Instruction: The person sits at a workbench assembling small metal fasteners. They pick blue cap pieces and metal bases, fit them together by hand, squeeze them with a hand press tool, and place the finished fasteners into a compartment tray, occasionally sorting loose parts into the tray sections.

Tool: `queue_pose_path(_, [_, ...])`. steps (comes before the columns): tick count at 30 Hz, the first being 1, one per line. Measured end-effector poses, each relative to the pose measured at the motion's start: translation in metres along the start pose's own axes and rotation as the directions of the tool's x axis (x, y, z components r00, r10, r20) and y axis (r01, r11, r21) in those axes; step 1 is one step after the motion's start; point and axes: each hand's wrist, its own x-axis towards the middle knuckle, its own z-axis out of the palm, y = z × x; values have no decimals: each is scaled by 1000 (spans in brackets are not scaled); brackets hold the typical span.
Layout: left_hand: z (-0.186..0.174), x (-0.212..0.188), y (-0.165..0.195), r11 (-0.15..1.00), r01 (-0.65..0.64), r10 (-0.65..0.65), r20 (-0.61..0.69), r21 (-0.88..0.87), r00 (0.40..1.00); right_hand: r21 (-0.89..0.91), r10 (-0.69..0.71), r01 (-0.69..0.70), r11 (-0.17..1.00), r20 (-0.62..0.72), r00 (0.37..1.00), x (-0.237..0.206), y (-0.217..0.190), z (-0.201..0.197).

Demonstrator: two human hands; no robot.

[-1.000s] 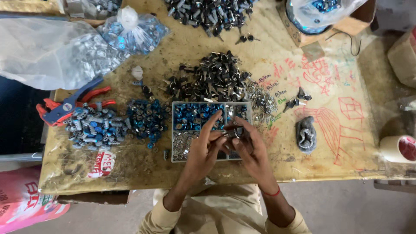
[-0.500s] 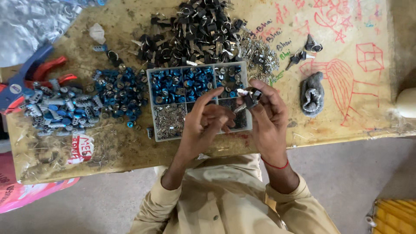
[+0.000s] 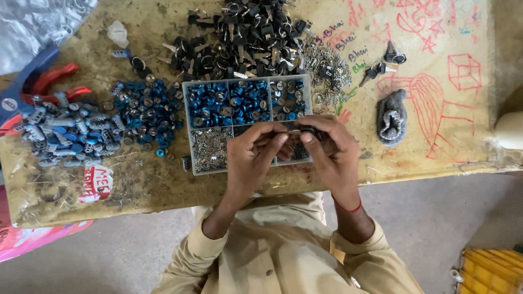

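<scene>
A small dark part (image 3: 311, 130) is pinched between both hands, left hand (image 3: 255, 155) and right hand (image 3: 332, 155), fingertips together, right over the compartment tray (image 3: 188, 128) near the worktop's (image 3: 425, 158) front edge.

We see a small dark part (image 3: 311, 130) held up between two hands, just over the tray (image 3: 188, 142). It looks black and a bit shiny, and it is too small to tell its shape well. The fingertips of the right hand (image 3: 333, 158) pinch it from one side. The left hand (image 3: 251, 158) meets it from the other side. Most of the part is hidden by fingers.
</scene>
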Motion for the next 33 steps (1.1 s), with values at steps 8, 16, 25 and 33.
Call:
queue_pose_path(8, [-7,2,3,982,43,-37,38,-186,999,376,200,-200,905,39,979,2,-2,-2])
queue_pose_path(16, [-23,10,-27,995,-96,95,-30,-19,995,-382,-332,104,918,-598,730,53,56,-116])
queue_pose_path(25, [-34,0,-29,987,-100,98,25,128,995,-849,-408,117,515,-123,905,116,126,-112])
queue_pose_path(33, [-36,-1,-22,983,-140,129,92,117,987,-593,-474,553,586,302,827,242,101,8])
